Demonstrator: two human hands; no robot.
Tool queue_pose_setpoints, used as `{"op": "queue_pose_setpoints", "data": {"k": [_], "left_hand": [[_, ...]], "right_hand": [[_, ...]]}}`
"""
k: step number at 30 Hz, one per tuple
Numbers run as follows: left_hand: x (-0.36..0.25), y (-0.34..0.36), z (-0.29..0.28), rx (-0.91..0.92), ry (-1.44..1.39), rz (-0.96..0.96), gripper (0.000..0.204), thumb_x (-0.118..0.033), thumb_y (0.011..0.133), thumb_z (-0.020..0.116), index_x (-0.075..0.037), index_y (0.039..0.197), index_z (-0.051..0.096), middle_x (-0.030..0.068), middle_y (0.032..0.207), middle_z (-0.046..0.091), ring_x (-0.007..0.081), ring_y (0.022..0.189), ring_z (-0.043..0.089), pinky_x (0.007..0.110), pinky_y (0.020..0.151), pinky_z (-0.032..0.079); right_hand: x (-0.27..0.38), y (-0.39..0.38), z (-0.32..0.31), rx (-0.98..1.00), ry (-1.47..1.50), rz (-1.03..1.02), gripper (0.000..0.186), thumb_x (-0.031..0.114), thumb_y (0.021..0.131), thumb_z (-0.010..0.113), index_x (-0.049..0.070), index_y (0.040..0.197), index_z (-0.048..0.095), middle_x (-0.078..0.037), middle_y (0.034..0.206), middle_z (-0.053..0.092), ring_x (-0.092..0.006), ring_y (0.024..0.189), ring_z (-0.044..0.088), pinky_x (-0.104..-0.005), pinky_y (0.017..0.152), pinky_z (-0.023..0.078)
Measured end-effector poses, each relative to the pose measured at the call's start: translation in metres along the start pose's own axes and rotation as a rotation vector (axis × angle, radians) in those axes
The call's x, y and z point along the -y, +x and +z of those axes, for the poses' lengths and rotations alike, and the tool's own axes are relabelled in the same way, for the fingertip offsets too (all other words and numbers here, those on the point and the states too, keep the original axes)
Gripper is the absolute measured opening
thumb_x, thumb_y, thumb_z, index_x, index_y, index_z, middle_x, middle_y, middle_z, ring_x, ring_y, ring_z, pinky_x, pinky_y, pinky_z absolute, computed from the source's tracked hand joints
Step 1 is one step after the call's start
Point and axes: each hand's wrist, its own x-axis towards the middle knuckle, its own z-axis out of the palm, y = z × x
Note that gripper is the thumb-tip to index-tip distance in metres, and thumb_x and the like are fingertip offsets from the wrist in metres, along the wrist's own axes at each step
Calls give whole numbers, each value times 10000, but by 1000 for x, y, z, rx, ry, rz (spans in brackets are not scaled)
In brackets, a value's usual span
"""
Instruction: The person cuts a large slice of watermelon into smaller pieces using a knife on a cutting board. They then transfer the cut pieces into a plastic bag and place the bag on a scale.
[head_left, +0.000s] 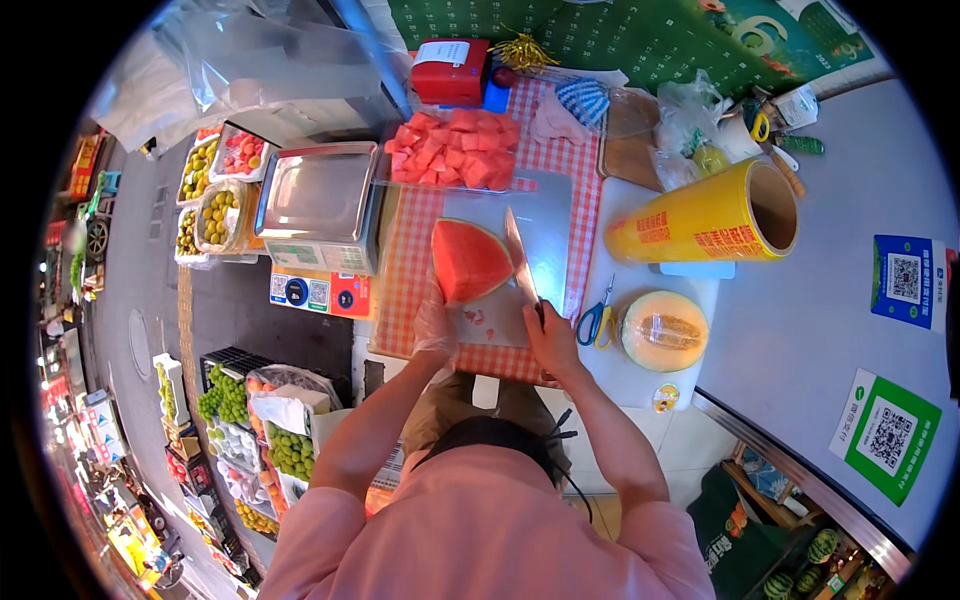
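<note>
A wedge of watermelon (470,262) with red flesh lies on a grey cutting board (553,215). My left hand (434,325), in a clear plastic glove, is at the wedge's near left side; its fingers are mostly hidden by the melon and the glove. My right hand (550,338) is wrapped round the dark handle of a kitchen knife (519,255). The blade points away from me, close along the wedge's right side. Small red scraps (478,325) lie on the board near me. Beyond the wedge, a clear tray holds a heap of watermelon cubes (455,150).
Left of the board stands a metal-topped scale (322,192). To the right are scissors (598,318), a wrapped half cantaloupe (665,331) and a big yellow roll of film (700,215). A red box (449,75) sits at the back. A checked cloth (402,270) lies under the board.
</note>
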Motion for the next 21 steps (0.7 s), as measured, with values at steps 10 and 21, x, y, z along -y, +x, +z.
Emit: {"op": "queue_pose_setpoints", "data": {"k": [10,21], "left_hand": [[-5,0,-1,25,-75,88,677,-190,922,491,-134,1528,193,232,1175,620,439,1080,579,505,899,450],[2,2,3,-4,-36,97,593,-215,937,499,-87,1476,287,241,1072,639,443,1012,596,511,856,458]], "right_hand": [[-24,13,26,-59,71,-103,363,308,988,495,-50,1013,546,-288,877,627,-464,850,608,-482,733,479],[-40,16,56,65,245,43,399,321,972,510,-74,953,557,-320,896,619,-510,915,581,-501,792,466]]}}
